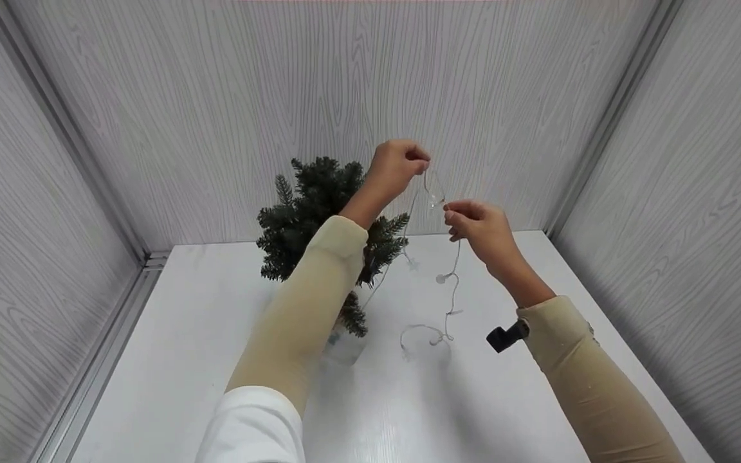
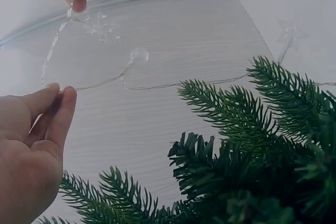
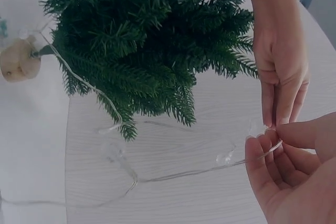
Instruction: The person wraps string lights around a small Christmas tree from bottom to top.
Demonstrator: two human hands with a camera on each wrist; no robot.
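A string of clear decorative lights (image 1: 453, 293) hangs between my two raised hands, a thin pale wire with small see-through ornaments. My left hand (image 1: 396, 166) pinches the wire between thumb and fingertips, just right of a small green artificial Christmas tree (image 1: 322, 199). Lower and further right, my right hand (image 1: 481, 230) pinches another part of the wire. In the left wrist view a snowflake ornament (image 2: 101, 27) dangles near the right fingertips, with a round one (image 2: 139, 56) further along the wire. A star ornament (image 2: 290, 31) shows beyond the branches. My left forearm hides part of the tree.
The tree's wooden base (image 3: 20, 61) stands on a white table (image 1: 203, 308). The loose end of the wire curls on the tabletop. Pale wood-grain panels (image 1: 248, 96) enclose the table at the back and both sides.
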